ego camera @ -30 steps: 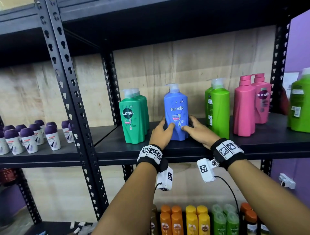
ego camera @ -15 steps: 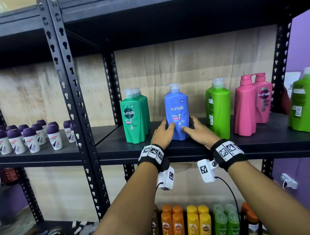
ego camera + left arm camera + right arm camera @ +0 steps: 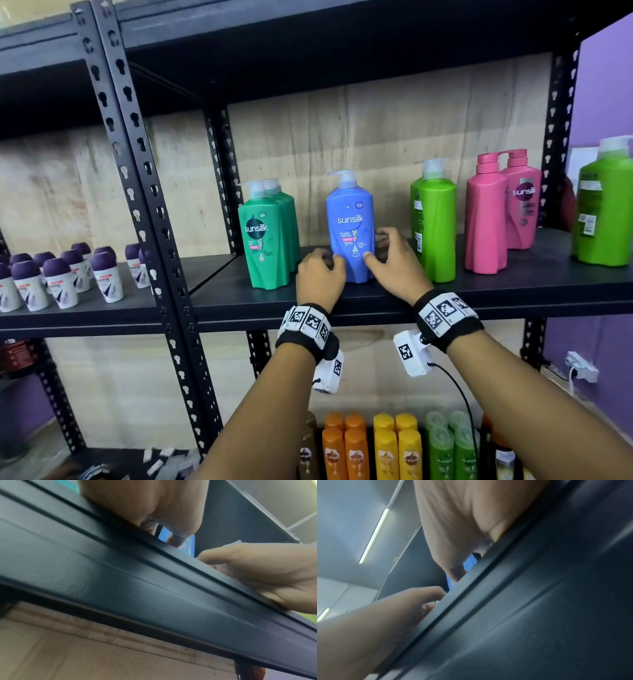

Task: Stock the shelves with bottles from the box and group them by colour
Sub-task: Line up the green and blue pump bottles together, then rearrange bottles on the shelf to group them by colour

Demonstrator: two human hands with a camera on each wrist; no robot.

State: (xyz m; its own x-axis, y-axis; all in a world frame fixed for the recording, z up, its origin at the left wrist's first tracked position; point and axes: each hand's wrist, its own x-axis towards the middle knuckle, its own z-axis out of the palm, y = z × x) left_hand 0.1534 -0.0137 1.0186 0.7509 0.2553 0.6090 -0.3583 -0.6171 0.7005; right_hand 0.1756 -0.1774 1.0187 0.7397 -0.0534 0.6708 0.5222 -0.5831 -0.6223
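A blue Sunsilk pump bottle (image 3: 349, 222) stands upright on the black shelf (image 3: 376, 301), between the teal-green bottles (image 3: 269, 240) and the lime-green bottles (image 3: 435, 222). My left hand (image 3: 329, 267) is curled against its lower left side, thumb on the front. On the other side, my right hand (image 3: 378, 248) curls round the lower right corner, thumb on the label. In the left wrist view only a sliver of the blue bottle (image 3: 189, 543) shows past the shelf's front lip. The same holds for the blue bottle (image 3: 471, 562) in the right wrist view.
Two pink bottles (image 3: 496, 212) and another lime-green one (image 3: 603, 212) stand further right. Purple-capped roll-ons (image 3: 61, 277) fill the left bay beyond the upright post (image 3: 137, 205). Orange, yellow and green bottles (image 3: 387, 452) line the shelf below.
Both hands have slid lower and drawn back a little on the blue bottle, with fingers more curled. The bottle stays where it stood.
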